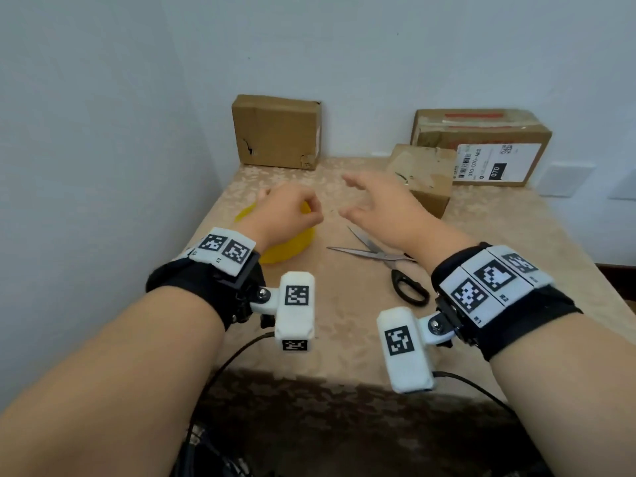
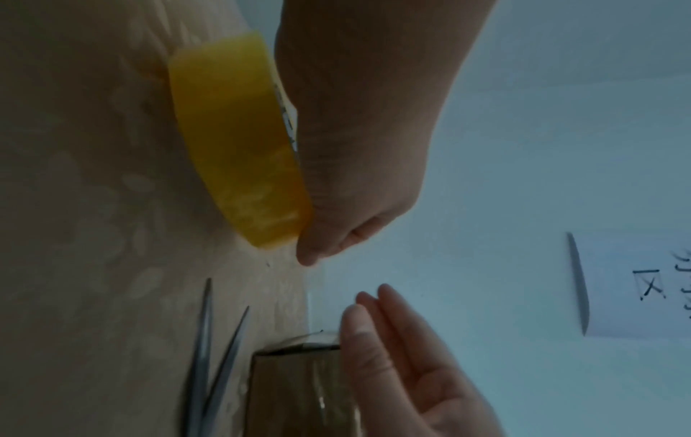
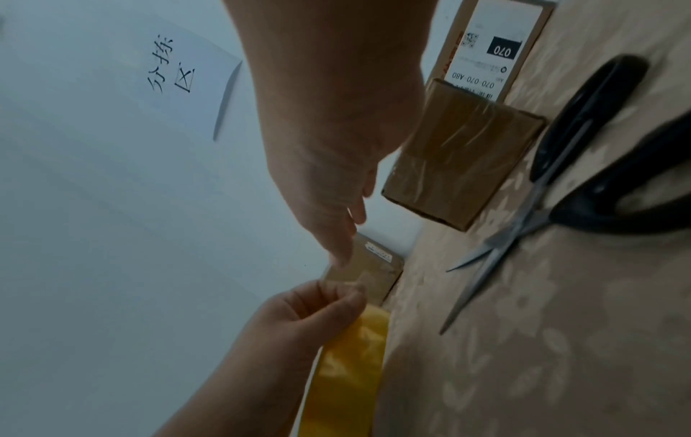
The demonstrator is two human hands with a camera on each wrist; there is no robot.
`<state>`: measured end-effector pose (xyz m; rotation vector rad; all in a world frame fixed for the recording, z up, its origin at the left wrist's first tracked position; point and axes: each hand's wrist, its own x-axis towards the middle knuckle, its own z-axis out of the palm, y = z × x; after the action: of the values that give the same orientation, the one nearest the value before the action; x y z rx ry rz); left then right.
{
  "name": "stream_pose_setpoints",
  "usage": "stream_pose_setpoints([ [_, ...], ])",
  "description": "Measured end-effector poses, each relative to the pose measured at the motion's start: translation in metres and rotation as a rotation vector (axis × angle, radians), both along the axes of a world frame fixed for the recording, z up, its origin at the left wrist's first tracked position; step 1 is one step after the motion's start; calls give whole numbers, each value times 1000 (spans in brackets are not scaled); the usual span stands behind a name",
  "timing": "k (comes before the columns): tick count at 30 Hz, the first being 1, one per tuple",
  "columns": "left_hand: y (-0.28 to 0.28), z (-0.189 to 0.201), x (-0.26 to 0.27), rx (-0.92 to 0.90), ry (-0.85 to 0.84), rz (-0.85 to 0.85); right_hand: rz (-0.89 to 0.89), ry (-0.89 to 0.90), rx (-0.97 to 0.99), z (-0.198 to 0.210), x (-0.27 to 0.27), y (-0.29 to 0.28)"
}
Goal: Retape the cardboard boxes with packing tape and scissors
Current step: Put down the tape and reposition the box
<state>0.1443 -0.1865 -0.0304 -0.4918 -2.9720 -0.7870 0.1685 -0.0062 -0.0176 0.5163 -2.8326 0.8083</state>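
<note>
Left hand: we see our left hand [image 1: 288, 215] on top of the yellow tape roll [image 1: 289, 247], fingers curled, fingertips [image 3: 345, 291] pinching the loose clear end of the tape above the roll.
Right hand: our right hand [image 1: 382, 204] hovers above the bench, fingers straight and spread, holding nothing, just beside the left hand and not touching it.
Tape roll: it lies flat on the bench [image 1: 344, 325] under the left hand, near the left edge.
Scissors: the scissors [image 1: 385, 259] lie on the bench below the right hand, blades apart and pointing left, black handles toward us.
Boxes: we count three cardboard boxes at the far side. The left box [image 1: 277, 132] stands against the wall. The small box [image 1: 421, 177] sits just in front of the large labelled box [image 1: 481, 146]; whether they touch we cannot tell.
Wall: in the wrist views a white sheet with handwriting [image 3: 176, 65] hangs on it.
</note>
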Motion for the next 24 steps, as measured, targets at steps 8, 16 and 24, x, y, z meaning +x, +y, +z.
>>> stream_pose_setpoints([
  [8, 6, 21, 11, 253, 62, -141, -19, -93, -305, 9, -4, -8],
  [16, 8, 26, 11, 151, -32, 44, -74, 90, -69, 9, -8, -19],
  [24, 11, 22, 13, 86, -3, 85, -87, 99, -13, 10, -10, -21],
])
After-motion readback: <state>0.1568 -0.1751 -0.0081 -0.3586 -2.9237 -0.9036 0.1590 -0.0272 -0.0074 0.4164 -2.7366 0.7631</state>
